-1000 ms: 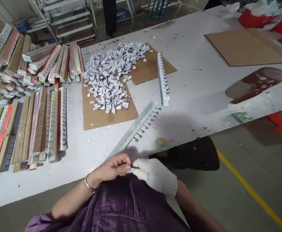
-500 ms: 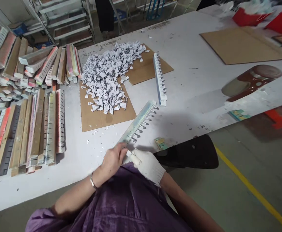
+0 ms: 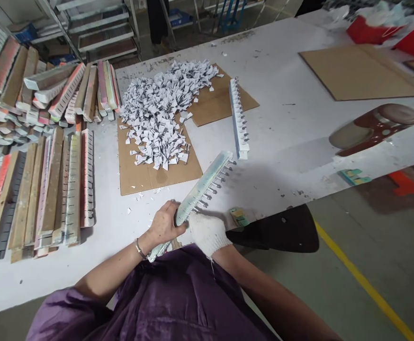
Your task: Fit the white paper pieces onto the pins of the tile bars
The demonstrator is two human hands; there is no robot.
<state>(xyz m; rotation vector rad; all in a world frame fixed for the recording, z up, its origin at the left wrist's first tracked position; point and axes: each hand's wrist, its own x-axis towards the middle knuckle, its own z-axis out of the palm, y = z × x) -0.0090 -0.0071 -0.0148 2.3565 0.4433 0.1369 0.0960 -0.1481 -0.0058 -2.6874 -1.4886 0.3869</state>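
Both hands meet on one long pale strip [image 3: 203, 186] that lies slantwise at the near edge of the white desk [image 3: 285, 142]: the bare left hand [image 3: 164, 223] has its fingers clamped around the strip's near part, and the white-gloved right hand [image 3: 207, 232] touches its underside just beside, though whether those fingers are closed I cannot tell. Metal pins [image 3: 221, 176] line the strip's right edge, and beyond it a heap of white paper pieces [image 3: 164, 109] lies on cardboard [image 3: 146, 173].
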